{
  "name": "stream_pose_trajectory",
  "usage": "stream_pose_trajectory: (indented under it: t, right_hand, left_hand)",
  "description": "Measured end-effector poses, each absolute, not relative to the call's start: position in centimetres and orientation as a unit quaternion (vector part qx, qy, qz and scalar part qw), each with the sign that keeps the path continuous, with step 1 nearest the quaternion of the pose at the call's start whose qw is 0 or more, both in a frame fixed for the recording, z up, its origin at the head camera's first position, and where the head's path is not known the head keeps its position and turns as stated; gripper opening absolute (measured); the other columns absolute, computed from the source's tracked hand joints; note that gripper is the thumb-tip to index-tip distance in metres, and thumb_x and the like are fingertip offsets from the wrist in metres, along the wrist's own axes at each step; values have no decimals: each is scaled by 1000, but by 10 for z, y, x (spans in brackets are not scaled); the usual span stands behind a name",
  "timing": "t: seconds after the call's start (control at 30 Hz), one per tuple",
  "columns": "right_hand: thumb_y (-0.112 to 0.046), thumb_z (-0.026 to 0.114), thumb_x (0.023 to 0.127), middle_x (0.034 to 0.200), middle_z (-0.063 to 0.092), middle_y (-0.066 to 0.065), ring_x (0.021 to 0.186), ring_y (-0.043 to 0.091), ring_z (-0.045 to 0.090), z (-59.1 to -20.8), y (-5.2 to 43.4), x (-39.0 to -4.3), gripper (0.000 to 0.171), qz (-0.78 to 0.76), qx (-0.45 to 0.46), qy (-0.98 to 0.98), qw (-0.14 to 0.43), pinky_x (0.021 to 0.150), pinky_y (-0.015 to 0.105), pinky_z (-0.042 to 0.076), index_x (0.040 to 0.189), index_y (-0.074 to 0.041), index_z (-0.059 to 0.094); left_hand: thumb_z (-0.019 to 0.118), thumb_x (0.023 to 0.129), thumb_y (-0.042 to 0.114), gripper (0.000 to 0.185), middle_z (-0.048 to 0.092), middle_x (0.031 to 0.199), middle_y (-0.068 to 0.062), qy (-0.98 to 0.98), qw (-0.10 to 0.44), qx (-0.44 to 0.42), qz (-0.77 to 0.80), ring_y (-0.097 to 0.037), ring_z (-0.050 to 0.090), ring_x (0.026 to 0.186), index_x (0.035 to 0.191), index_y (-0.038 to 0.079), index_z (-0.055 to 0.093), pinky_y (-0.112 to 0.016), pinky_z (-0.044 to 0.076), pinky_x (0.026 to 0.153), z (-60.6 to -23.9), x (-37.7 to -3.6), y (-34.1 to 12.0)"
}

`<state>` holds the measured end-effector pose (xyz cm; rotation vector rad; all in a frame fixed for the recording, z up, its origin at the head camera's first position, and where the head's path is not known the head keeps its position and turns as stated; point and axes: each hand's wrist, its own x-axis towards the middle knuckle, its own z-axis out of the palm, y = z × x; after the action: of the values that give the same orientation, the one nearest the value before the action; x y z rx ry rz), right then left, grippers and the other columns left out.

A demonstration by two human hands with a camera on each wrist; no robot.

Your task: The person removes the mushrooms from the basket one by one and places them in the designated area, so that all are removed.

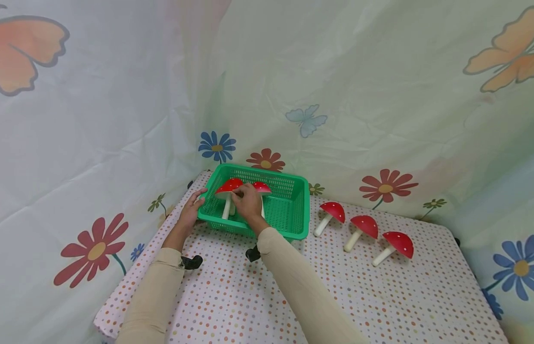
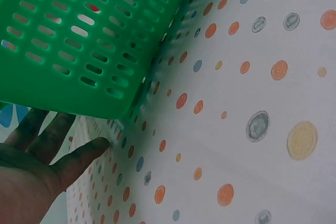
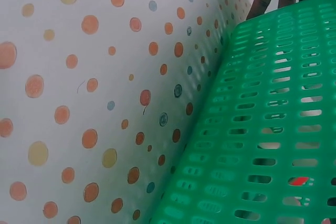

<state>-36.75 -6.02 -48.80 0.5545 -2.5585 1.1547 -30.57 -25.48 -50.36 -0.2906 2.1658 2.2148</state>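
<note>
A green plastic basket [image 1: 288, 220] stands at the table's back left, its slotted wall [image 2: 68, 40] close up in both wrist views. Inside it lie a red-capped toy mushroom [image 1: 225, 189] with white dots and a white stem, and another toy mushroom [image 1: 262, 188] partly hidden by my right hand. My right hand [image 1: 248, 203] reaches over the front rim, thumb and fingertips pinching the first mushroom at its cap's right edge. At the basket's left end, my left hand [image 1: 191, 210] rests with fingers spread against the rim; the left wrist view shows its extended fingers [image 2: 79, 161] beside the basket's corner.
Three more toy mushrooms lie in a row right of the basket: one nearest it [image 1: 332, 212], a middle one [image 1: 364, 226] and a far one [image 1: 398, 244]. A polka-dot cloth [image 1: 318, 296] covers the table. Flower-and-butterfly curtains [image 1: 357, 119] hang behind and beside it.
</note>
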Motion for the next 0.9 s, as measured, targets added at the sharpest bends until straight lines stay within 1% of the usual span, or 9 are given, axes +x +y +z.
stream_pose_trajectory:
  t: [0.07, 0.17, 0.27, 0.43, 0.6, 0.73, 0.83, 0.9]
  right_hand:
    - [-22, 67, 95, 101, 63, 4, 94, 18, 65, -488, -60, -368, 15, 402, 193, -884, 143, 81, 31, 55, 96, -9, 74]
    - [-21, 66, 95, 99, 62, 4, 91, 18, 64, -488, -60, -368, 13, 403, 197, -879, 158, 80, 30, 55, 94, -9, 73]
    - [-19, 66, 94, 96, 61, 4, 87, 18, 62, -488, -57, -371, 12, 403, 205, -874, 180, 76, 30, 55, 92, -9, 72]
    - [-14, 68, 92, 93, 61, 8, 83, 23, 61, -489, -45, -378, 9, 414, 213, -854, 232, 74, 34, 54, 90, -5, 71]
    - [-11, 69, 91, 93, 60, 12, 87, 27, 62, -488, -27, -384, 8, 438, 216, -829, 271, 76, 38, 56, 88, -3, 69]
    - [-9, 69, 91, 93, 59, 14, 85, 29, 61, -483, -10, -386, 8, 445, 236, -810, 299, 75, 39, 55, 87, -2, 68]
    - [-7, 69, 89, 91, 59, 14, 83, 29, 60, -480, 2, -386, 7, 441, 252, -796, 330, 69, 38, 53, 84, -2, 68]
    - [-6, 70, 88, 89, 59, 14, 82, 30, 60, -477, 12, -384, 7, 439, 262, -785, 351, 66, 38, 52, 83, -2, 68]
  left_hand:
    - [34, 109, 27, 46, 35, 155, -19, 698, 17, -92, 710, -42, 45, 132, 154, 25, 31, -39, 48, 87, -496, -300, -253]
    - [35, 109, 28, 46, 35, 154, -19, 700, 16, -93, 708, -42, 45, 132, 154, 25, 32, -42, 47, 90, -495, -299, -252]
    - [35, 108, 28, 45, 33, 156, -18, 698, 15, -96, 709, -41, 44, 134, 153, 25, 33, -44, 45, 93, -497, -302, -253]
    - [36, 108, 29, 45, 24, 162, -12, 693, 16, -102, 714, -39, 40, 137, 153, 28, 33, -48, 42, 98, -513, -312, -259]
    - [36, 108, 34, 46, 19, 163, -8, 694, 10, -98, 714, -39, 40, 136, 153, 32, 32, -51, 41, 99, -525, -317, -262]
    - [37, 107, 36, 45, 20, 163, -6, 698, 2, -97, 709, -38, 41, 135, 152, 33, 34, -51, 42, 99, -525, -317, -261]
    - [38, 107, 37, 44, 23, 162, -7, 700, -2, -100, 708, -38, 42, 135, 151, 35, 36, -50, 43, 99, -525, -317, -260]
    - [38, 107, 37, 45, 22, 163, -8, 703, -2, -98, 704, -38, 41, 135, 151, 35, 35, -49, 42, 99, -524, -316, -260]
